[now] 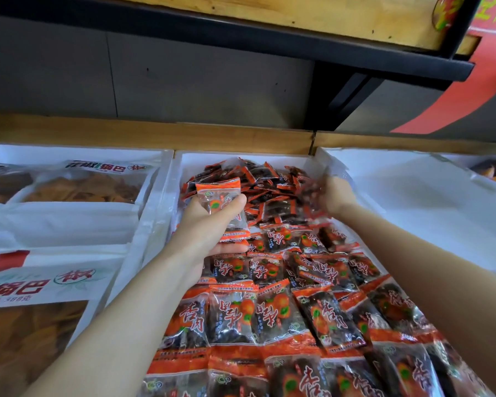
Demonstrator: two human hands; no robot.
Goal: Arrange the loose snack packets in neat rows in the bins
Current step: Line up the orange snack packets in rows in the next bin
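Note:
The middle white bin (184, 160) is full of small clear packets with orange ends and dark fruit inside. Near me they lie in neat rows (272, 313); at the far end they form a loose heap (269, 184). My left hand (212, 224) is raised over the bin's left side, shut on a small stack of packets (222, 204) held upright. My right hand (334, 196) reaches into the right side of the heap, blurred, with its fingers buried among packets; its grip cannot be made out.
A white bin (69, 222) on the left holds large bags of brown crisps. Right of the middle bin stands another white bin (413, 196), lined with plastic. A wooden ledge (155, 133) runs behind the bins, and a dark shelf (269, 38) overhangs above.

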